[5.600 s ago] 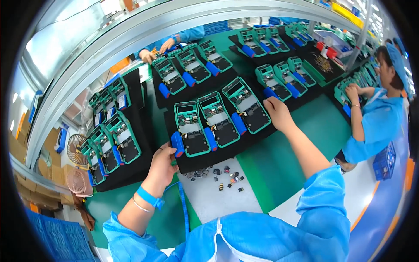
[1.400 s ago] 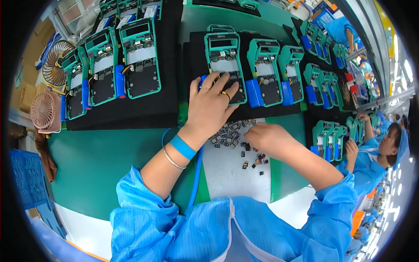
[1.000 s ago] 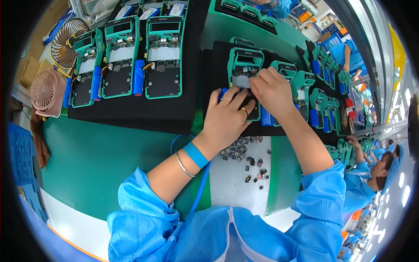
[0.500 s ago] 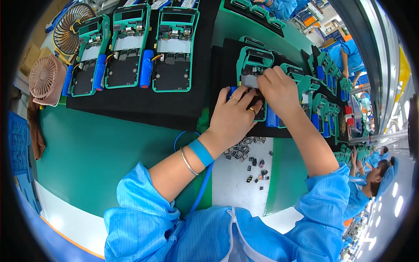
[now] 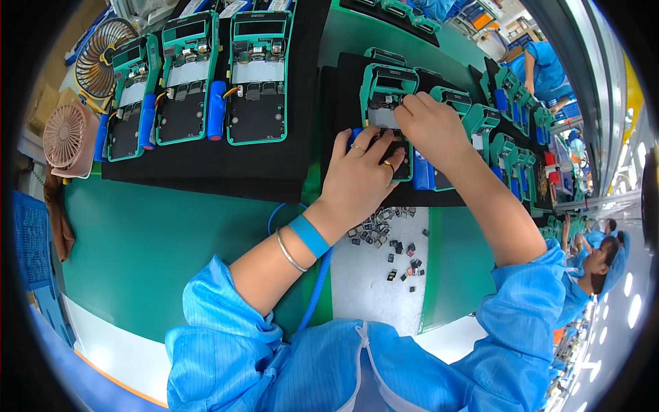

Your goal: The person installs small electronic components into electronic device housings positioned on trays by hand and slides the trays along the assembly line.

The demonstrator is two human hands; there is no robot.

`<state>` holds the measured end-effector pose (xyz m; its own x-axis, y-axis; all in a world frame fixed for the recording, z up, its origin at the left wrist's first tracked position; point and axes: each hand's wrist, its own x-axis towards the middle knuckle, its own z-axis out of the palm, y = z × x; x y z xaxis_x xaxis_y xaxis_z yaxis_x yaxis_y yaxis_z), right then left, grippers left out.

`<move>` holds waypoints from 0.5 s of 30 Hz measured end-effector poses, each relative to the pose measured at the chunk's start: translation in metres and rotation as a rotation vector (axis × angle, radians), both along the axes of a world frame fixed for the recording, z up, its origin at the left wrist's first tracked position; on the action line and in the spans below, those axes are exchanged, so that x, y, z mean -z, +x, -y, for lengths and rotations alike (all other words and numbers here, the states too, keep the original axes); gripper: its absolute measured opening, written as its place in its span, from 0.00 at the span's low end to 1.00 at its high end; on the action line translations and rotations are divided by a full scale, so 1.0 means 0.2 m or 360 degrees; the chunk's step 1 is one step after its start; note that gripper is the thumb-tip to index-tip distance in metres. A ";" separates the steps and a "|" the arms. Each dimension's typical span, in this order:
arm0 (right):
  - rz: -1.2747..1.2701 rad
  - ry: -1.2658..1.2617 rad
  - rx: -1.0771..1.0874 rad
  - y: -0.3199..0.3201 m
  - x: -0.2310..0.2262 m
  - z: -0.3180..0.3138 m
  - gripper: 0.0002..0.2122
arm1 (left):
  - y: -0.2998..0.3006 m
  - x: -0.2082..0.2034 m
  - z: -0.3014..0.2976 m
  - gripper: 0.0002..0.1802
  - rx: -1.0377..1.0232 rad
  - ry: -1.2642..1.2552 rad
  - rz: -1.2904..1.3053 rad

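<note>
In front of me lies an opened handheld terminal (image 5: 388, 84) with a green housing and exposed circuitry. Across its lower half rests my left hand (image 5: 358, 166), fingers spread, covering much of the dark board. A blue cylindrical battery pokes out by the left fingertips. My right hand (image 5: 429, 127) is closed in a pinch at the terminal's middle, close to the light grey panel (image 5: 382, 119). What those fingertips hold, if anything, is hidden. Beside the terminal, below my right hand, is another blue battery (image 5: 423, 173).
Several similar terminals (image 5: 257, 75) lie on a black mat (image 5: 206, 168) at left, with more to the right. Small dark chip-like pieces (image 5: 374, 226) are scattered on a pale strip. Two small fans (image 5: 71, 139) stand far left. A blue coiled cord (image 5: 317, 292) runs from my left wristband. Co-workers sit at right.
My right fingertips have shifted slightly up along the terminal and remain pinched. My left hand stays on its lower half. The whole view has moved a little, so the benches appear farther left.
</note>
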<state>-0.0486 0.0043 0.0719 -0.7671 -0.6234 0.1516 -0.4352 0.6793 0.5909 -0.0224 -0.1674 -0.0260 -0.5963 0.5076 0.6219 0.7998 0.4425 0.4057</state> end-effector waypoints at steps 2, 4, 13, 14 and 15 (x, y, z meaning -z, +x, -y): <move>-0.0056 0.0038 -0.0014 -0.02 0.00 -0.01 0.07 | 0.00 -0.01 0.00 0.27 0.0009 0.0021 -0.0016; -0.0056 0.0019 -0.0017 -0.03 0.00 -0.01 0.07 | 0.01 -0.01 0.01 0.26 0.0013 0.0040 -0.0027; -0.0161 -0.0398 0.0119 0.08 0.00 0.01 0.06 | 0.00 -0.01 0.00 0.26 0.0024 0.0032 -0.0069; -0.0172 -0.0700 0.0074 0.13 0.00 0.02 0.05 | 0.00 0.00 0.00 0.26 -0.0001 0.0031 -0.0058; -0.0122 -0.0977 0.0127 0.20 0.01 0.03 0.05 | 0.00 0.01 0.01 0.27 -0.0026 0.0029 -0.0048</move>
<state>-0.0089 -0.0024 0.0693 -0.7804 -0.3464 0.5205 -0.3411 0.9336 0.1099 -0.0222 -0.1694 -0.0287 -0.5854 0.4863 0.6487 0.8044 0.4483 0.3898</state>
